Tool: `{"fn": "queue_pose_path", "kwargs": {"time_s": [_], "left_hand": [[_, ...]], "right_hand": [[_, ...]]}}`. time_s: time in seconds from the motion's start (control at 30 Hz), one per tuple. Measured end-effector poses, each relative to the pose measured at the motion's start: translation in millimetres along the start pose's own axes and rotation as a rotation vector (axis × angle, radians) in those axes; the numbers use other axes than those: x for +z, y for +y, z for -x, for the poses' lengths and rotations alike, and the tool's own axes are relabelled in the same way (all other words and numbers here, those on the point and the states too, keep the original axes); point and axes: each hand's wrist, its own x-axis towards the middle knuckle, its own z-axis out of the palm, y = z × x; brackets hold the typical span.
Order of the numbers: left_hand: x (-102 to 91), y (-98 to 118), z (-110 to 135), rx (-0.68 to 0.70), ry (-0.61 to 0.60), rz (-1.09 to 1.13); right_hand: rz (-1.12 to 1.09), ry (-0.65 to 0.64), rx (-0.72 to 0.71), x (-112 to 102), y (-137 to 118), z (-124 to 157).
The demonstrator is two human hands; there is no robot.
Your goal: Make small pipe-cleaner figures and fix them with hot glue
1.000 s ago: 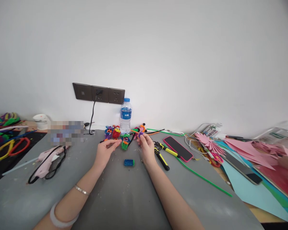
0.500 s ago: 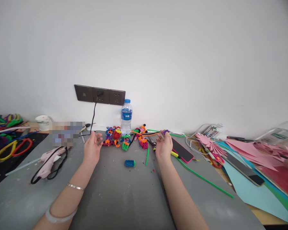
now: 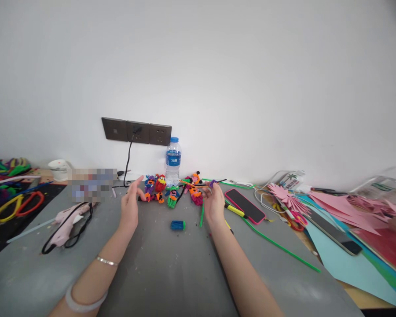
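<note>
My left hand [image 3: 131, 205] hovers over the grey mat [image 3: 171, 273] with its fingers stretched out and nothing in them, just left of a row of small pipe-cleaner figures [image 3: 159, 185]. My right hand [image 3: 214, 204] is raised to the right of the figures. Its fingertips pinch a small purple pipe-cleaner piece [image 3: 212, 182]. A green figure [image 3: 172, 197] and a pink-orange figure [image 3: 195, 194] lie between the hands. Nearer me, a small blue roll [image 3: 177, 225] sits on the mat between my wrists.
A water bottle [image 3: 173, 161] stands at the wall under a socket strip [image 3: 136, 131]. A pink glue gun [image 3: 67, 219] lies at left. A pink-cased phone [image 3: 244, 205], yellow-handled pliers [image 3: 233, 210], a long green pipe cleaner [image 3: 280, 247] and pink paper shapes [image 3: 333, 203] lie at right.
Both hands first parted from the middle, leaving figures lying on the mat. The right hand has since come back left with the purple piece, and the left hand's fingers have stretched out.
</note>
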Motion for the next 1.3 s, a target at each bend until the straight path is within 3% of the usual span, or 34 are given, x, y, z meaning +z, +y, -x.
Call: {"fn": "queue_pose_path", "kwargs": {"time_s": [0.17,0.3,0.4,0.6,0.77,0.93,1.17,1.3], "left_hand": [[6.2,3.8,6.6,0.069,-0.083,-0.133],[11.7,3.2,9.0,-0.017,-0.130,-0.079],[12.9,0.9,9.8,-0.068,-0.165,-0.028],[13.4,-0.5,10.3,0.009,-0.100,-0.026],[16.1,1.3,11.7,-0.012,-0.229,-0.070],[16.4,6.7,14.2,0.133,-0.286,-0.147],[19.7,10.3,19.6,0.110,-0.423,-0.145],[21.1,8.2,22.3,0.202,-0.497,-0.281]], "right_hand": [[0.061,-0.164,0.081,6.8,7.6,12.0],[0.124,-0.308,0.109,11.9,8.4,22.2],[0.174,-0.389,0.082,14.3,7.8,28.0],[0.317,-0.495,0.002,17.6,6.3,36.8],[0.398,-0.664,-0.059,20.6,4.8,44.6],[0.476,-0.704,-0.137,19.6,3.9,47.9],[0.588,-0.754,-0.309,19.0,5.4,47.8],[0.639,-0.799,-0.397,18.1,6.8,47.3]]}}
